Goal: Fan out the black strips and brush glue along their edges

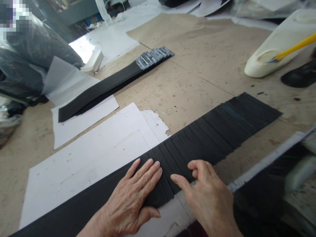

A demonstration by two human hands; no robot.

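Note:
A long row of overlapping black strips (209, 131) lies fanned across the table near me, their edges stepped like shingles. My left hand (138, 191) rests flat on the strips, fingers stretched out together and thumb apart. Just right of it, my right hand (207, 191) hovers at the strips' near side, thumb and curled forefinger apart with a gap between them. Nothing shows in that gap; its other fingers are partly hidden. Farther back lies a stack of black strips (108, 82), its far ends smeared with a whitish coating.
White paper sheets (86, 164) lie under and beside the strips on the brown-covered table (192, 85). At the right, a cream-coloured container (261, 64) holds a yellow-handled brush (296, 46), with a dark object (298, 75) beside it. A person (32, 56) is at the upper left.

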